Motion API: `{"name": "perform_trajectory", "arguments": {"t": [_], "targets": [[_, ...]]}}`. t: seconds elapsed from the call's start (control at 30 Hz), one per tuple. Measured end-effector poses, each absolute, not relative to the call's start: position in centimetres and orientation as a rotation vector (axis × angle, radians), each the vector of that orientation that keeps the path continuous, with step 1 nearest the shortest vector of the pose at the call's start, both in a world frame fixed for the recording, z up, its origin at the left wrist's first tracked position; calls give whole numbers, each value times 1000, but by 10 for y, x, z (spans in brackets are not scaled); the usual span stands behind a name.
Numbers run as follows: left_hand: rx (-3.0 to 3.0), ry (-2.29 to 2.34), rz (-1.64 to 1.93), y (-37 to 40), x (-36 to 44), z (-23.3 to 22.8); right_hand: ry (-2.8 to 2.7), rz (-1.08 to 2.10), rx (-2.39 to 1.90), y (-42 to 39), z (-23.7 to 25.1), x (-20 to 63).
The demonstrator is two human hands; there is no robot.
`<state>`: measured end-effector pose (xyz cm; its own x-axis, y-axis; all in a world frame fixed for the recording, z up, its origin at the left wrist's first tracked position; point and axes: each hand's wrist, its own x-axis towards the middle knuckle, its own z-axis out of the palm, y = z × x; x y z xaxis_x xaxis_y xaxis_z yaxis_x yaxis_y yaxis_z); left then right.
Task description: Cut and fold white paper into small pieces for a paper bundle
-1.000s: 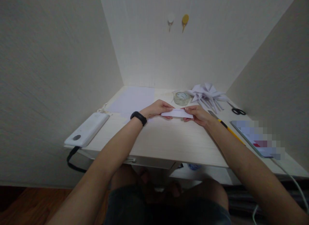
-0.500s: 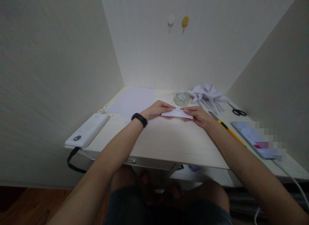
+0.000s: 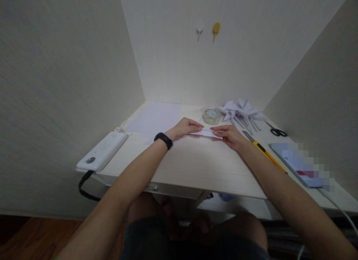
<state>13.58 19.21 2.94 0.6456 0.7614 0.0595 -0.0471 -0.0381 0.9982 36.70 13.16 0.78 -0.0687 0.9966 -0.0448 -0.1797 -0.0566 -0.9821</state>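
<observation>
Between my two hands is a narrow strip of folded white paper [image 3: 207,133], held lengthwise just over the desk. My left hand [image 3: 188,128] pinches its left end, thumb on top and fingers beneath. At the other end my right hand [image 3: 228,135] grips it the same way. Behind the strip stands a roll of clear tape [image 3: 212,116]. To the right of the tape lie several white paper pinwheels [image 3: 242,111] on paper sticks. White paper sheets [image 3: 156,116] rest flat beyond my left hand.
A yellow utility knife [image 3: 265,152] lies beside my right forearm, with black scissors [image 3: 276,132] farther back. A tablet-like device [image 3: 296,165], partly blurred, is at the right with a cable. At the left edge of the desk [image 3: 192,167] sits a white power bank-like box [image 3: 102,152].
My hands keep hold of the paper strip, and my fingers have shifted slightly along it, with the strip now looking narrower. The whole view has tilted a little.
</observation>
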Motion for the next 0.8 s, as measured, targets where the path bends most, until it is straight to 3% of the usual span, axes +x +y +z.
{"name": "perform_trajectory", "arguments": {"t": [0.8], "targets": [[1448, 545, 529, 188, 132, 31, -1193, 1440, -1054, 130, 14, 362]]}}
